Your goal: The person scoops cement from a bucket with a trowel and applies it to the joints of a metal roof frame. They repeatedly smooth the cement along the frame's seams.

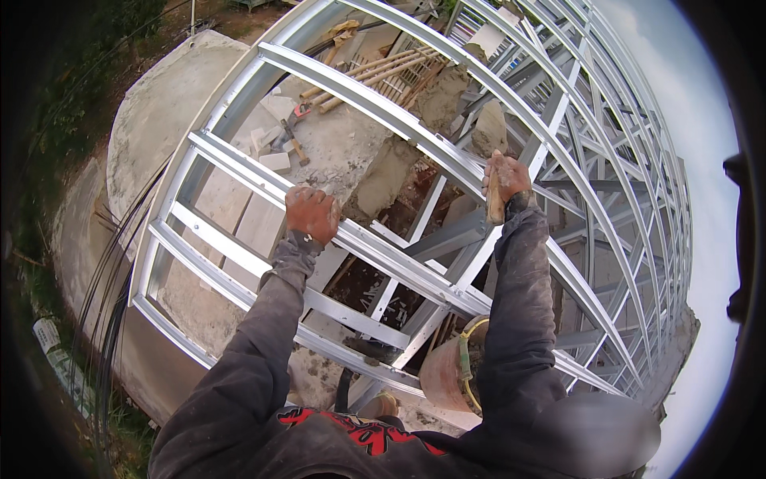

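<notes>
My left hand [313, 214] is closed over a silvery metal roof batten [247, 172], its fingers wrapped round the top. In my right hand [508, 176] is a trowel; its grey, mortar-smeared blade [488, 128] points away from me and the wooden handle [495, 206] sticks out below my fist. The trowel is held above the crossing metal members of the roof frame. Close to my right forearm hangs or stands a mortar-stained bucket [447, 377] with a yellow-green rim; its inside is mostly hidden by my sleeve.
Open gaps between the metal trusses [558, 144] drop to a lower level. Down there lie a hammer [297, 144], a red-handled saw [299, 112], pale blocks [275, 163] and bamboo poles [375, 72]. A mortar-topped wall [387, 176] runs beneath the frame. Black cables [120, 279] pass at left.
</notes>
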Motion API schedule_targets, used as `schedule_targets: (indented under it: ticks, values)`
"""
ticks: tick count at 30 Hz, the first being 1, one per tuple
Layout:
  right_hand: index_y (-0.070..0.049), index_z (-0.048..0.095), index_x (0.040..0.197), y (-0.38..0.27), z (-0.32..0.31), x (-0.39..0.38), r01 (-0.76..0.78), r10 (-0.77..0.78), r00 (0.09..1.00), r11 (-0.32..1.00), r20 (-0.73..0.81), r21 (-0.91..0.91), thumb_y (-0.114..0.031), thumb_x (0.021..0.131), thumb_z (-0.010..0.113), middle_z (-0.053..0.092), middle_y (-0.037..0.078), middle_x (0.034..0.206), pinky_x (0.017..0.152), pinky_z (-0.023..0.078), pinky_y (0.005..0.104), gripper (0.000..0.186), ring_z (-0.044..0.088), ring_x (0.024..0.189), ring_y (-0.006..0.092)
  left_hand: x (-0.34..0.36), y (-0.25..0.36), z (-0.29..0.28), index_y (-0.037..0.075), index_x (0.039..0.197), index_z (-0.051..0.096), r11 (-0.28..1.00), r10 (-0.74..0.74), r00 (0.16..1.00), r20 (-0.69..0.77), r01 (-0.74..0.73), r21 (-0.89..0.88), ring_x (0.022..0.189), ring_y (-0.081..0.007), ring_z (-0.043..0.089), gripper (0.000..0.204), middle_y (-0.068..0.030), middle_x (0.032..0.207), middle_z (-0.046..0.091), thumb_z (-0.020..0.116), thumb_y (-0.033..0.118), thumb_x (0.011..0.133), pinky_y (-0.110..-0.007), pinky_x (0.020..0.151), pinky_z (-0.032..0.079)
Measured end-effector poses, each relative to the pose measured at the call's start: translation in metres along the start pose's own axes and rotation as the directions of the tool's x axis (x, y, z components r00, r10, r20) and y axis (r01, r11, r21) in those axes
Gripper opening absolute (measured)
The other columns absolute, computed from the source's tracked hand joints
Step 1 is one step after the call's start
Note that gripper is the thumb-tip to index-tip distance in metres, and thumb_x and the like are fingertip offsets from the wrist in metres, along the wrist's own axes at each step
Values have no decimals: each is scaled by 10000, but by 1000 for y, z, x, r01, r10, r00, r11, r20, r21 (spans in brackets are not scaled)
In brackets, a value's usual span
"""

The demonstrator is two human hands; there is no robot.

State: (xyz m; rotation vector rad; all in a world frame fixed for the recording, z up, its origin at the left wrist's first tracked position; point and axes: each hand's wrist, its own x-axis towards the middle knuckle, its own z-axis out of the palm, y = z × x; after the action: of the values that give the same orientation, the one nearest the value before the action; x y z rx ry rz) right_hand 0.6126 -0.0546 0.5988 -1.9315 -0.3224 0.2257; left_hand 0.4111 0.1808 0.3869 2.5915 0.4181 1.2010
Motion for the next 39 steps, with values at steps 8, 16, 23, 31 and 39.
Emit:
schedule_targets:
  ticks: [8, 16, 23, 31, 39]
  values:
    - [-48, 581, 812, 12, -27, 44, 346, -257, 937, 770, 236, -536, -454, 953, 501, 563, 58, 645, 527, 440, 339, 437, 545, 530, 179, -1, -2, 2, 52, 765, 657, 993, 16, 994, -107, -28, -114, 845, -297, 575, 189, -99, 804, 637, 591, 220, 822, -489, 883, 359]
    - [-55, 609, 958, -15, -14, 105, 357, -235, 926, 280, 297, -891, -438, 950, 469, 655, 166, 909, 780, 477, 453, 408, 629, 888, 349, -4, -6, 10, 40, 752, 645, 990, 49, 982, -183, -72, -119, 823, -307, 568, 172, -106, 772, 617, 589, 194, 804, -484, 856, 373]
    - [-94, 638, 1049, -37, -8, 112, 428, -229, 897, 227, 379, -875, -441, 943, 485, 677, 142, 972, 798, 496, 445, 394, 644, 899, 329, -2, -6, 11, 30, 745, 636, 983, 73, 967, -243, -111, -144, 804, -300, 559, 156, -106, 762, 610, 593, 174, 789, -469, 813, 378]
    - [-113, 632, 1119, -43, 0, 144, 290, -321, 921, 187, 220, -939, -455, 950, 465, 671, 163, 1021, 877, 479, 445, 416, 628, 983, 325, -5, -7, 11, 30, 767, 658, 988, 41, 986, -161, -64, -137, 826, -297, 571, 162, -107, 805, 632, 620, 188, 775, -486, 848, 389]
    - [-64, 642, 977, -36, -19, 167, 414, -346, 874, 166, 340, -895, -402, 942, 486, 660, 197, 963, 776, 485, 457, 374, 629, 876, 380, -6, -6, 13, 33, 777, 668, 989, 40, 985, -167, -63, -134, 817, -294, 567, 176, -100, 794, 627, 613, 200, 781, -485, 842, 388]
